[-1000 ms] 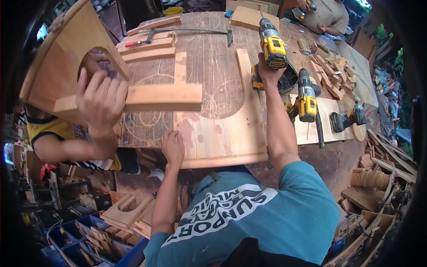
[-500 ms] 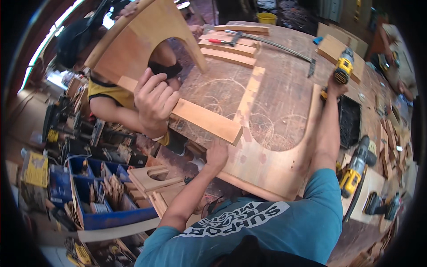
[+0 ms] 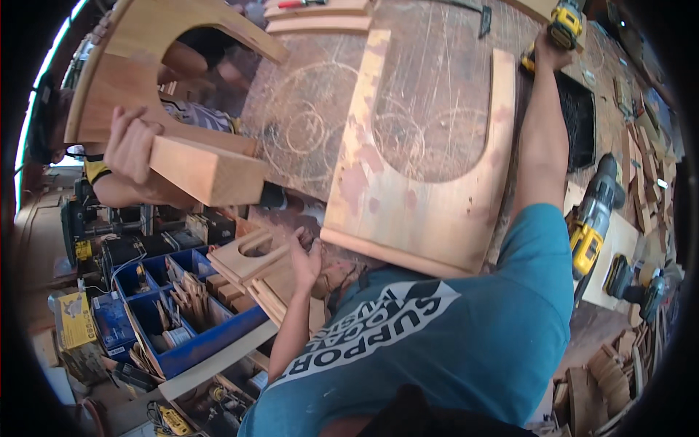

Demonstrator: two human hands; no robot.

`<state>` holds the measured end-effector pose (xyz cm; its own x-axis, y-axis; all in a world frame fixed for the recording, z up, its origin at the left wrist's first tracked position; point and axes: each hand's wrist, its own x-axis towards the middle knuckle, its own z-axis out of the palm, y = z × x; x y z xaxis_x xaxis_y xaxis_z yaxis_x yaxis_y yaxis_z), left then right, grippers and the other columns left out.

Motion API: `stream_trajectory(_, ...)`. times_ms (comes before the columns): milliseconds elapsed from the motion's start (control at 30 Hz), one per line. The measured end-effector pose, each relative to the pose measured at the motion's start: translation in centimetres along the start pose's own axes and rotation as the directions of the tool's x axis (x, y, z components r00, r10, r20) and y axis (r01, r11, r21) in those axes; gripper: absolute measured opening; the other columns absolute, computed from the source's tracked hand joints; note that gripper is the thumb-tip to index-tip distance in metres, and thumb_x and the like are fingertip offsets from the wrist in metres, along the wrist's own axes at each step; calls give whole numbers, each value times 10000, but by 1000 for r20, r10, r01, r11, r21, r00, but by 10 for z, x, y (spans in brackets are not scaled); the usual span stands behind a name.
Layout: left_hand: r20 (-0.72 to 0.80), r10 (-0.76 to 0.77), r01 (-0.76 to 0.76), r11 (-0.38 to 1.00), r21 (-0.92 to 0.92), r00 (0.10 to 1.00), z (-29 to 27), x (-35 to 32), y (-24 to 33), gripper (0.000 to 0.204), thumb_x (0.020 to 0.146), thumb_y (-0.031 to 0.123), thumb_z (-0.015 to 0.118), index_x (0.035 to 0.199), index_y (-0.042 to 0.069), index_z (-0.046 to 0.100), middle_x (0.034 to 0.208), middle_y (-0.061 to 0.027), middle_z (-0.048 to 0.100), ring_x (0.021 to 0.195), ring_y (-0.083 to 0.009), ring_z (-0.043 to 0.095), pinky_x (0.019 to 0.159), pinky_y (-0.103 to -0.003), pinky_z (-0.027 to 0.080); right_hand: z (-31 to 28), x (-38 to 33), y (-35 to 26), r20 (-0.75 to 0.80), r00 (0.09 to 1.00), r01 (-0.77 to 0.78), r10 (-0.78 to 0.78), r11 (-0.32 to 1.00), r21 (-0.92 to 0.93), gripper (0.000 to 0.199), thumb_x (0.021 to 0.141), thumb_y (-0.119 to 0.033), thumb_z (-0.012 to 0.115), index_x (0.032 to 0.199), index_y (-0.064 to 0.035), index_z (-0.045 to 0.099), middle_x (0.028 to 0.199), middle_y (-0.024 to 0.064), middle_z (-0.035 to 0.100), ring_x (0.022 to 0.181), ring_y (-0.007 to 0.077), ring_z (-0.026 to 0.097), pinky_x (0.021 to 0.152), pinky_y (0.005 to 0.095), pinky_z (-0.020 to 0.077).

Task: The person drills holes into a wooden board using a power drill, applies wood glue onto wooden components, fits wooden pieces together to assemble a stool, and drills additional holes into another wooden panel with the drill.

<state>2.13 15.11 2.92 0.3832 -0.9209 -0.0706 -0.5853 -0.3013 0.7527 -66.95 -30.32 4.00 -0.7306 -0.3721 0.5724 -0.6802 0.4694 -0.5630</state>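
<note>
My right hand [image 3: 555,54] grips a yellow-and-black cordless drill [image 3: 566,28] at the far right of the table. Off the near left edge of a flat U-cut wooden panel [image 3: 437,218], my left hand [image 3: 306,259] is held in the air with its fingers apart and nothing in them. That panel lies on the table in front of me, between my arms. Across from my left hand, a co-worker's hand [image 3: 131,146] holds a second arched wooden panel [image 3: 120,87] upright, its thick end block [image 3: 211,171] pointing toward me.
A second yellow drill [image 3: 593,218] lies right of my arm, by a black tray [image 3: 575,120]. Wood strips [image 3: 320,25] lie on the table's far side. A blue divided bin [image 3: 196,349] with wood scraps stands lower left, beside cut wooden parts [image 3: 255,262].
My left hand has come off the flat panel and moved left and down, its fingers opening. The co-worker's arched panel has shifted left. My right hand still holds the drill.
</note>
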Motion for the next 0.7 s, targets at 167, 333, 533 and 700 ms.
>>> stream_trajectory(167,300,-394,491,764,-419,869,6,-14,13,479,1017,273,647,1368,-21,506,1192,-120,648,1024,-192,680,887,-311,561,-45,-18,-34,57,992,-124,114,965,229,841,740,-684,724,1253,-22,655,1188,204,713,1124,344,691,1017,442,512)
stream_trajectory(333,451,-325,523,731,-437,831,15,-22,25,351,1026,256,633,1261,12,545,1097,-103,658,991,-199,689,846,-333,578,-64,-37,-38,-53,985,-139,163,939,315,649,711,-352,839,1174,33,596,1105,235,699,1088,388,676,984,450,510)
stream_trajectory(533,581,-331,656,526,-541,744,37,-17,25,367,1035,237,618,1318,24,522,1197,-117,667,1005,-243,690,895,-424,578,-184,-113,-81,258,882,-472,396,759,448,218,838,-186,727,993,-35,702,926,162,743,761,282,707,699,433,581)
stream_trajectory(700,748,-133,738,347,-579,650,51,-16,-17,514,1060,331,516,1473,47,403,1491,-183,462,1364,-424,468,1142,-575,413,-285,-276,-95,-102,995,79,-15,751,656,250,857,-57,682,1102,-8,686,985,147,712,943,210,686,848,344,543)
